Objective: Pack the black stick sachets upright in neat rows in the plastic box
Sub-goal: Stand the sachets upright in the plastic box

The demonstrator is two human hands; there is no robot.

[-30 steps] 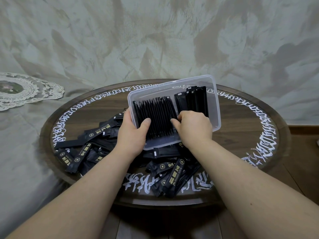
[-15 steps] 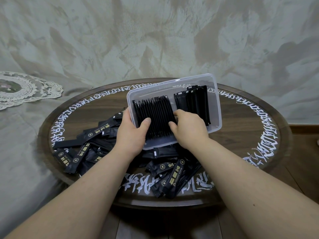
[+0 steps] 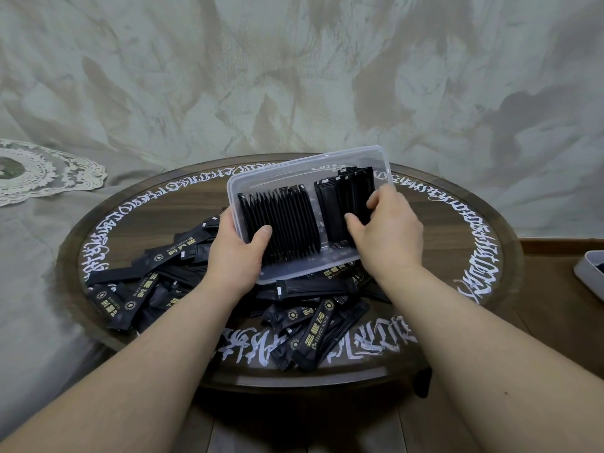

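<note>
1. Marbled grey-green cloth fills the background; before it stands one round dark table (image 3: 441,243) with white script around its rim.
2. One lace doily (image 3: 42,171), far left, off the table, idle.
3. Loose black stick sachets (image 3: 163,256), one heap lying flat and crisscrossed from the table's left across to the near edge; too overlapped to count, clearly dozens. Judged to be the stock not yet packed.
4. One left hand (image 3: 235,259), gripping the plastic box's left near corner, thumb over the rim and pressing the end of the left row; this looks meant to steady the box and keep it tipped toward the person.
5. One plastic box (image 3: 304,165), clear, its near edge resting on the heap, open side facing the viewer.
6. Left row of sachets (image 3: 281,223), standing on edge, tightly fanned; roughly twenty, exact count unclear.
7. Right row of sachets (image 3: 346,207), a shorter bundle, count unclear; a gap separates the two rows.
8. One right hand (image 3: 385,233), fingers and thumb curled round the right row, seemingly squaring it against the right wall.
9. One pale container (image 3: 591,273), partly visible at far right, contents unclear.
</note>
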